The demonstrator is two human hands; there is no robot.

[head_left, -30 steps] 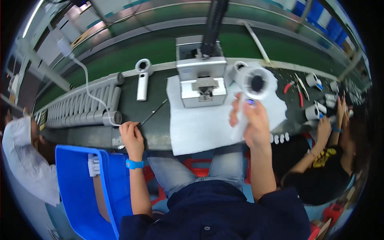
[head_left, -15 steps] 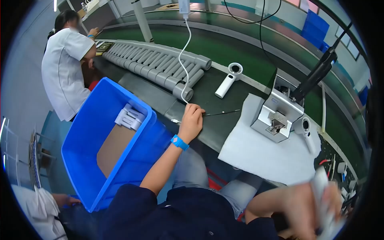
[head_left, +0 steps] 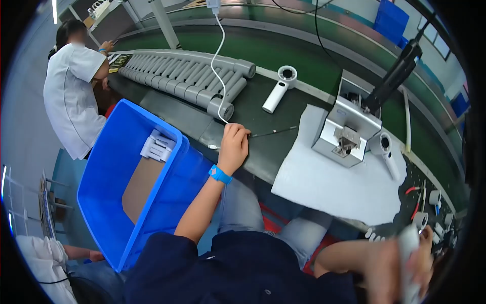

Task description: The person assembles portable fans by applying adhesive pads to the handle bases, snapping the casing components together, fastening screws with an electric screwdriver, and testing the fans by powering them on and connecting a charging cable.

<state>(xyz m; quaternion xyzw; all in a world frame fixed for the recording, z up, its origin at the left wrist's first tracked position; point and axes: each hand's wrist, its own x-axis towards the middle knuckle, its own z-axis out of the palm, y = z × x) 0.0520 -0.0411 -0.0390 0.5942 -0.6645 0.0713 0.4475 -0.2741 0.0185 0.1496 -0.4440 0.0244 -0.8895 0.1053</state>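
My left hand (head_left: 235, 148), a blue band at its wrist, rests at the table edge with its fingers closed on a white cable (head_left: 220, 81). The cable's plug (head_left: 213, 147) pokes out to the left. Just right of these fingers lies a thin dark rod (head_left: 276, 132). At lower right my right hand (head_left: 387, 271) is smeared by motion, closed around a long white handheld device (head_left: 409, 256) whose head I cannot make out. A white handheld device with a round ring head (head_left: 279, 90) lies on the dark table, and a similar white device (head_left: 387, 156) is beside the metal fixture.
A blue bin (head_left: 132, 248) at left holds white parts (head_left: 157, 146) and cardboard. Grey tubes (head_left: 187, 83) line the table. The metal fixture (head_left: 349, 129) stands on white foam (head_left: 324, 187), with pliers (head_left: 414, 197) at right. One person (head_left: 76, 96) works upper left; another's sleeve (head_left: 43, 258) shows lower left.
The view has shifted slightly, moving the table things a little left and up. My left hand stays on the cable; my right hand still moves with the white device at lower right.
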